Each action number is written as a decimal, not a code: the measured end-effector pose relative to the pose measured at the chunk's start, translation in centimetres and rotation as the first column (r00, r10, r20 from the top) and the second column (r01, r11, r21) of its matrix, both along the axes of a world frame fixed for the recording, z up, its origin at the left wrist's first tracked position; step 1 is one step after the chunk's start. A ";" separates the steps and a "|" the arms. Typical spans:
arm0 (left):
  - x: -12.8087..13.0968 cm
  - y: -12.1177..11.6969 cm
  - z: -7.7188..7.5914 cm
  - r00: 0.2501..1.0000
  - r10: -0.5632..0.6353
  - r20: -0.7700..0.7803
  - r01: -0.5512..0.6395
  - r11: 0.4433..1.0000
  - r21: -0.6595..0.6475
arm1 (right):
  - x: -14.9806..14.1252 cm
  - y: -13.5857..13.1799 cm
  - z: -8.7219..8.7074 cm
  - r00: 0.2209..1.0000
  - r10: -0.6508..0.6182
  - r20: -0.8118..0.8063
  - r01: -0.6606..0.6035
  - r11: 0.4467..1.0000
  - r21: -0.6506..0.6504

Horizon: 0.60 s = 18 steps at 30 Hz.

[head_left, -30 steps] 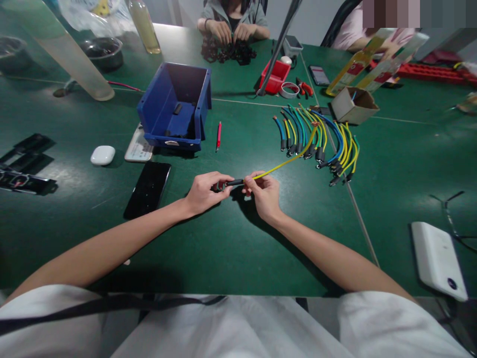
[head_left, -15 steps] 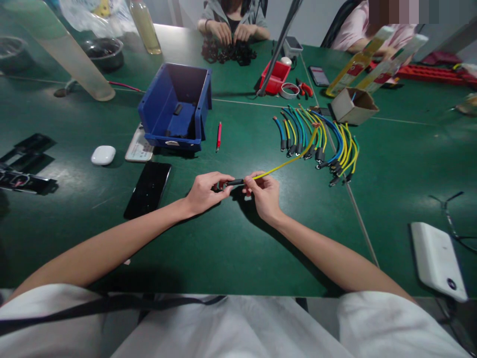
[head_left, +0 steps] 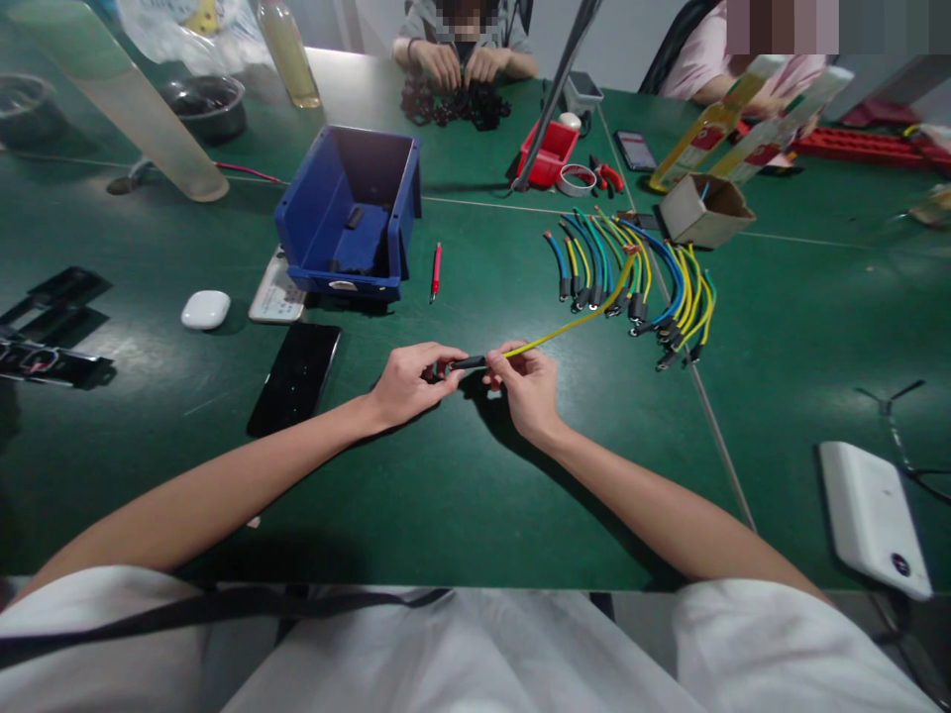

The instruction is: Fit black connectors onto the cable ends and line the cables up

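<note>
My left hand (head_left: 407, 382) and my right hand (head_left: 524, 388) meet over the green table (head_left: 461, 475), both pinched on one yellow wire (head_left: 572, 323). The left fingers grip the black sleeve (head_left: 467, 363) at the wire's near end. The right fingers pinch the wire just behind that sleeve. From there the wire runs up and to the right into a row of blue, yellow and green wires (head_left: 639, 277) with black ends, lying fanned on the table.
A blue bin (head_left: 349, 210), red pen (head_left: 436, 271), black phone (head_left: 295, 376) and white case (head_left: 205, 309) lie to the left. A cardboard box (head_left: 704, 210), red tray (head_left: 548, 152) and white device (head_left: 874, 517) lie to the right. Two other people sit across the table.
</note>
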State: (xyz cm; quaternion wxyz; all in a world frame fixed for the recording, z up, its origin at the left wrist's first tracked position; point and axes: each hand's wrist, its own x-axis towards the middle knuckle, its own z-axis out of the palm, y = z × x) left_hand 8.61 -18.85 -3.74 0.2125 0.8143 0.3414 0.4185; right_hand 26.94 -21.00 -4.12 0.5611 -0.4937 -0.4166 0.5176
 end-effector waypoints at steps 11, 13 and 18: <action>0.0 -0.1 0.6 1.000 -0.001 -0.019 -0.001 0.996 -0.085 | -0.1 0.0 0.0 1.000 -0.028 0.013 0.028 1.000 -0.002; 0.0 -0.1 0.6 1.000 -0.006 -0.006 0.005 0.994 -0.108 | -0.1 0.0 -0.1 0.999 -0.032 0.017 0.032 0.999 -0.006; 0.0 -0.2 0.7 0.999 -0.038 0.032 0.043 0.987 -0.155 | 0.0 0.0 -0.3 0.999 -0.044 0.017 0.044 0.999 0.000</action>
